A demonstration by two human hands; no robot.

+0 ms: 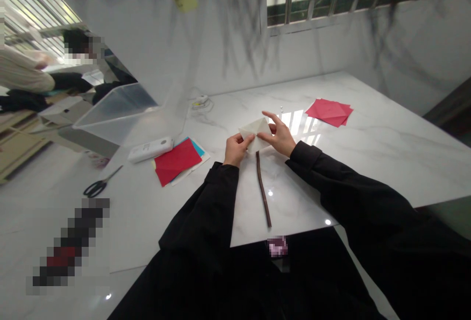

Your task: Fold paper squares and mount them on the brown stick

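Between my hands is a small cream sheet of paper (253, 128), folded with creases meeting near its middle. My left hand (236, 150) pinches its lower left side, thumb on top. My right hand (280, 136) grips the right side between thumb and curled fingers, while the index finger points up and away. Just below the paper a thin brown stick (262, 190) lies on the white marbled table (382, 163), pointing toward me. The fingers behind the paper are partly hidden.
Red paper sheets (329, 112) lie at the right back. At left are a stack of red, blue and cream paper (178, 160), a white elongated device (150, 149), black-handled scissors (102, 182) and a clear plastic bin (117, 109). Other people sit at far left.
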